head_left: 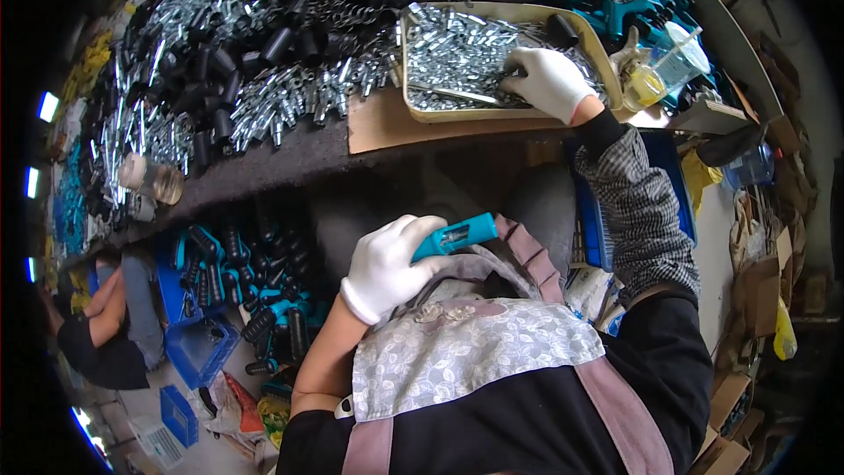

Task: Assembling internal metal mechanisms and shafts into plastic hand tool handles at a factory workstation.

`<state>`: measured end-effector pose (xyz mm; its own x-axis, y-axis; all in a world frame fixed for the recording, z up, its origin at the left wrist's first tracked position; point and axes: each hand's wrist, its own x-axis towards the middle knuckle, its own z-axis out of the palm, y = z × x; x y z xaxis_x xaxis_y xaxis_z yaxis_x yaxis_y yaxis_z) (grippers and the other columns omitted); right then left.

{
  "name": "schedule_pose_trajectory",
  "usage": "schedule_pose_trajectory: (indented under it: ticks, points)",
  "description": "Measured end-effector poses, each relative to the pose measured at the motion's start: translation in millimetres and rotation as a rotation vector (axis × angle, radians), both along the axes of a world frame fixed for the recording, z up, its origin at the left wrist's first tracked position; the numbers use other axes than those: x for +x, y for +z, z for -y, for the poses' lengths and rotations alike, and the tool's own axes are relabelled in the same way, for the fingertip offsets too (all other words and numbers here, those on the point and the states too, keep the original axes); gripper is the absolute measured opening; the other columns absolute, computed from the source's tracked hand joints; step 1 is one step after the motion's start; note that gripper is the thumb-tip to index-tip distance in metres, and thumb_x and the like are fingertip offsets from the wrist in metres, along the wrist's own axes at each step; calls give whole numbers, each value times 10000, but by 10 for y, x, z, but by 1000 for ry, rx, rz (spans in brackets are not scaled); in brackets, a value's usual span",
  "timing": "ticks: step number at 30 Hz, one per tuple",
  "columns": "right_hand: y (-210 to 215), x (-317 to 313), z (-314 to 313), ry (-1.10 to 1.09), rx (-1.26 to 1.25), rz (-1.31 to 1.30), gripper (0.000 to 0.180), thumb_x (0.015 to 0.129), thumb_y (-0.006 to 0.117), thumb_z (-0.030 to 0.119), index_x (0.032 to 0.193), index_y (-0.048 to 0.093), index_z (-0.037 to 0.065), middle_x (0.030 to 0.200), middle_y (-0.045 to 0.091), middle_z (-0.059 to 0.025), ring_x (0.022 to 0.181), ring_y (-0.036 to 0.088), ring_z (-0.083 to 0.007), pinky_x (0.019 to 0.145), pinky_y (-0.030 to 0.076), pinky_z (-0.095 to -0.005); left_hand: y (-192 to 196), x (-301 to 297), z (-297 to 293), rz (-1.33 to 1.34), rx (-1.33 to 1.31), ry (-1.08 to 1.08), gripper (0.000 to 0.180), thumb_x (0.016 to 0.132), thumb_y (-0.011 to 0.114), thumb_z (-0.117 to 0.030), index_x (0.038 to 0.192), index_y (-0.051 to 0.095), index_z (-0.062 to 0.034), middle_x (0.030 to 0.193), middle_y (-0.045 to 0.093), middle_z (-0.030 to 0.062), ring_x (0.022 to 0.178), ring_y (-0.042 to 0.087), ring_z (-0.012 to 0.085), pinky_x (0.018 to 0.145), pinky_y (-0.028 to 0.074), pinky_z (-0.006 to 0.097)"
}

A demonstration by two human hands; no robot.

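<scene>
My left hand, in a white glove, is wrapped round a teal plastic tool handle in front of my apron. A slot in the handle's side shows dark and metal parts within. Further off and to the right, my right hand, also gloved in white, reaches into a shallow cream tray. Its fingers are curled and pressed down among small silvery metal parts. Whatever the fingertips pinch is hidden. A long thin metal strip lies across the parts near the tray's front edge.
Heaped on the bench are metal pins, black tubes and teal housings. Right of the tray stand a plastic cup and a small yellow jar. Teal-and-black handles fill a space below left, near another person.
</scene>
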<state>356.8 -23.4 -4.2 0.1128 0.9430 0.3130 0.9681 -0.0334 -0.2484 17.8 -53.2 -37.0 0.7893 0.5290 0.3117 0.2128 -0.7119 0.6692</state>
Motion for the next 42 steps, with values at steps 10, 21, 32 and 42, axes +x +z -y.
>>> schedule_pose_trajectory:
  ticks: [10, 21, 32, 42]
  points:
    - [-181, 145, -38, -18, -40, 10, 298, 849, 707, 257, 1052, 696, 39, 969, 698, -229, 928, 679, -396, 807, 527, -424, -253, -18, 185, 26, -71, -17, 379, 762, 789, -258, 1081, 660, -100, 907, 663, 100, 846, 677, 311, 726, 542, 398]
    - [-136, 441, -139, 65, -47, -228, 164, 918, 609, 78, 1033, 668, -24, 899, 685, -109, 858, 633, -164, 831, 486, -286, -372, -87, 241, 57, -139, 71, 392, 766, 771, -313, 1079, 655, -108, 914, 666, 120, 861, 686, 332, 761, 546, 436]
    - [365, -806, 435, 29, -183, -508, 122, 944, 608, 89, 927, 680, -8, 738, 601, 13, 599, 511, -50, 534, 388, -209, -393, -148, 163, 65, 145, 144, 610, 784, 760, -297, 1314, 562, -71, 899, 647, 103, 827, 654, 278, 721, 541, 388]
    - [-218, -1420, 703, 436, -307, -384, 193, 817, 720, 192, 945, 713, 48, 850, 654, -171, 807, 664, -371, 715, 526, -410, -113, -106, 113, -100, 199, 179, 910, 664, 821, -236, 1474, 441, -76, 766, 646, 105, 700, 657, 283, 656, 538, 395]
